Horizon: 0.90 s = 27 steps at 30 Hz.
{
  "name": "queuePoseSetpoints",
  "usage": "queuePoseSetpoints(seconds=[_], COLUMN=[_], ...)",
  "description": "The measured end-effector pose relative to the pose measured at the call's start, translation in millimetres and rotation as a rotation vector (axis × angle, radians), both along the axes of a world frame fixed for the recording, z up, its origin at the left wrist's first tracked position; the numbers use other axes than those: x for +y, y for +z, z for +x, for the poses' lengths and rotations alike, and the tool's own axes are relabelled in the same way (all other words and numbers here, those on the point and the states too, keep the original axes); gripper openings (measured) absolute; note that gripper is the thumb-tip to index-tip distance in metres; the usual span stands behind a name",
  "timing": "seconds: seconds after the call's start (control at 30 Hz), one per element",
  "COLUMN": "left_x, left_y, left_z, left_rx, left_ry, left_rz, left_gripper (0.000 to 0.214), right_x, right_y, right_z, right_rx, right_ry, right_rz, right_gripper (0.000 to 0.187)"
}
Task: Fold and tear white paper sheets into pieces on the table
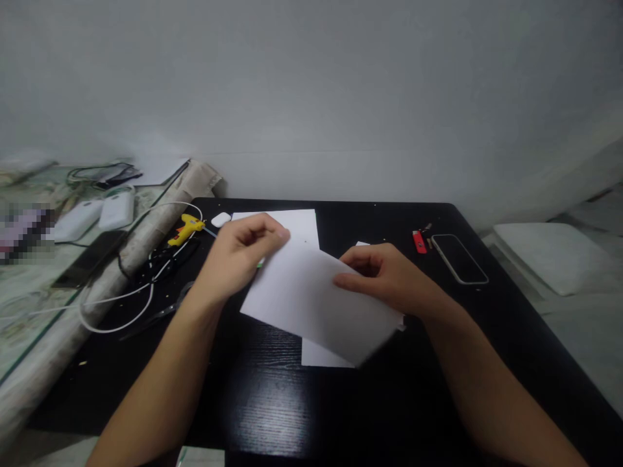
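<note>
Above the black table (272, 415), pinching a white sheet (311, 301) near its upper left corner with the left hand (252, 250), between thumb and fingertips drawn together. Gripping the same sheet by its far right edge with the right hand (384, 275), with thumb pressed on the near face and fingers curled behind. Holding it tilted, with a blurred lower right corner. Covering part of the white paper (324, 355) beneath, and overlapping a second sheet (296, 219) flat on the table beyond. To the left, near a yellow glue gun (187, 228), a looped white cable (103, 332) and scissors (165, 311). To the right, well apart from a red lighter (418, 242) and, just beside that, a phone (460, 259). Beyond the table, facing a grey wall (311, 97).
</note>
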<state>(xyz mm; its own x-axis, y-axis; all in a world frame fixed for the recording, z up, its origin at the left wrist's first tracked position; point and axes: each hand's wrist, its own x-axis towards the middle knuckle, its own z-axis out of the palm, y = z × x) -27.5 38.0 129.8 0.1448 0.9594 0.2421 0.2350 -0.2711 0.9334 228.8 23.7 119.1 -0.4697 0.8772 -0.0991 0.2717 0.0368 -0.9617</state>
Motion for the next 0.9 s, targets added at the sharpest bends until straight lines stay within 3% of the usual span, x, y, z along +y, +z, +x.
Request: queuePoseSetpoints(seconds=[0.1, 0.2, 0.33, 0.47, 0.57, 0.67, 0.73, 0.9], left_x=[7, 12, 12, 3, -7, -12, -13, -8], left_y=[3.9, 6.3, 8.0, 6.5, 2.8, -1.0, -2.5, -7.1], left_z=[-16, -30, -38, -18, 7, 23, 25, 15], left_rx=[-0.120, -0.137, 0.184, 0.454, 0.374, 0.305, 0.231, -0.067], left_ry=[0.122, 0.120, -0.007, -0.073, -0.250, -0.388, -0.366, -0.123], left_rz=[0.001, -0.059, -0.140, -0.105, -0.166, -0.202, -0.219, -0.240], left_gripper=[0.015, 0.017, 0.013, 0.027, 0.040, 0.032, 0.026, 0.037], right_x=[9, 14, 17, 11, 1, -9, -12, -13], right_y=[4.2, 4.7, 1.6, -1.5, -2.3, -0.6, 1.6, 7.7], right_z=[20, 32, 31, 16, 3, -6, -8, -4], right_rx=[-0.089, 0.117, 0.291, 0.231, 0.190, 0.148, 0.168, 0.253], right_ry=[-0.064, -0.209, -0.339, -0.218, -0.085, -0.059, -0.108, -0.316], right_rz=[0.020, -0.010, -0.006, -0.022, -0.007, 0.075, 0.132, 0.240], right_gripper=[0.016, 0.027, 0.036, 0.032, 0.026, 0.022, 0.021, 0.025])
